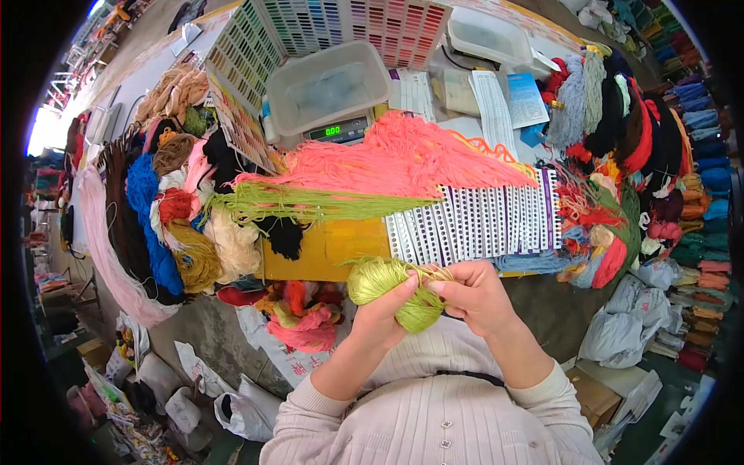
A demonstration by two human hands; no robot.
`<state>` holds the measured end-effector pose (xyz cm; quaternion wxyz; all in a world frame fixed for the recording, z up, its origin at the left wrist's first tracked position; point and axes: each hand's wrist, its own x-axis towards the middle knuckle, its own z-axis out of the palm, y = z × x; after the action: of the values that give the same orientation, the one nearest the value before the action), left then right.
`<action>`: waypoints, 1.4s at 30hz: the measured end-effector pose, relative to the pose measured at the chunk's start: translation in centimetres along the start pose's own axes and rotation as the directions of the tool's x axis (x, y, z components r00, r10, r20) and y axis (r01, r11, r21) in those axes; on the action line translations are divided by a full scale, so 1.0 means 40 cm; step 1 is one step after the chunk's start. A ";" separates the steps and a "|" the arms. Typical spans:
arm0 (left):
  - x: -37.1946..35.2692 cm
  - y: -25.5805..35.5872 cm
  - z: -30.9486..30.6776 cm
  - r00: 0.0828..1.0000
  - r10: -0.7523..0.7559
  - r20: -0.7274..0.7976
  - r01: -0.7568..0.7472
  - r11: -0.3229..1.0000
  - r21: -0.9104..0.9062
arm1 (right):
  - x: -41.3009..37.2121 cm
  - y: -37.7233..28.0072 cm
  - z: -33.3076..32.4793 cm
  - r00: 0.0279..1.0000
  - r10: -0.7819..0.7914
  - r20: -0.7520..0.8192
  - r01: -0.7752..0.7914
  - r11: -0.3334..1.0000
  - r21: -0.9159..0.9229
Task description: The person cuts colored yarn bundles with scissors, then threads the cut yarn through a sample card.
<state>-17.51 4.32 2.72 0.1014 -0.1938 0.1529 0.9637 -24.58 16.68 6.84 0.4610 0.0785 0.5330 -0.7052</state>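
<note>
In the head view, a light green yarn bundle [376,280] is held in front of my body, just off the table's front edge. My left hand [385,308] is wrapped round its lower middle. My right hand [474,294] pinches the strands at the bundle's right side, its fingers close to my left thumb. Beyond my hands, loose green strands [325,203] lie along a large heap of pink yarn [372,159]. White cards with rows of holes [473,225] lie to the right of them on the yellow table top [333,244].
A clear plastic tub [329,85] sits on a scale [339,130] reading 0.00. Colour charts [310,27] stand behind it. Coloured yarn heaps [201,248] crowd the left, more skeins [597,101] the right. Pink yarn [302,329] hangs below the front edge. White bags [248,407] are on the floor.
</note>
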 end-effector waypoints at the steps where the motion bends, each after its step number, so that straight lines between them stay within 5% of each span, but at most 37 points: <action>1: -0.001 -0.001 -0.001 1.000 -0.012 -0.005 0.012 1.000 -0.006 | -0.002 0.002 -0.001 1.000 -0.009 0.005 0.009 0.999 -0.035; 21: -0.002 -0.006 0.003 1.000 -0.002 0.005 0.002 0.999 0.039 | -0.010 0.027 -0.008 0.997 -0.075 -0.001 0.075 0.997 -0.019; 24: -0.001 -0.005 -0.005 0.999 -0.052 0.003 0.052 0.998 0.029 | 0.004 0.046 0.001 0.975 -0.218 -0.050 0.218 0.976 0.001; 30: 0.009 0.016 -0.005 0.982 -0.021 0.186 0.014 0.999 0.041 | 0.002 0.024 -0.024 0.988 -0.101 0.119 0.082 0.984 0.157; 33: 0.002 0.033 0.023 0.995 -0.075 0.065 0.071 0.996 0.049 | 0.003 0.017 -0.027 0.988 -0.068 0.136 0.040 0.979 0.198; 36: 0.002 0.016 -0.051 0.998 0.056 0.034 -0.062 0.974 0.219 | 0.005 0.019 -0.025 0.991 -0.131 0.037 0.122 0.976 0.183; 39: -0.009 0.002 -0.075 0.997 0.056 0.057 -0.068 0.972 0.225 | 0.003 0.021 -0.011 0.993 -0.111 0.039 0.111 0.994 -0.005; 42: -0.013 -0.009 -0.047 0.988 -0.070 -0.135 0.089 0.986 0.141 | -0.004 0.017 0.018 0.994 -0.086 0.067 0.093 0.989 -0.112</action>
<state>-16.29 3.96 1.19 0.1435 -0.2539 0.2220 0.9304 -23.70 16.18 6.77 0.4489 0.0061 0.5610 -0.6955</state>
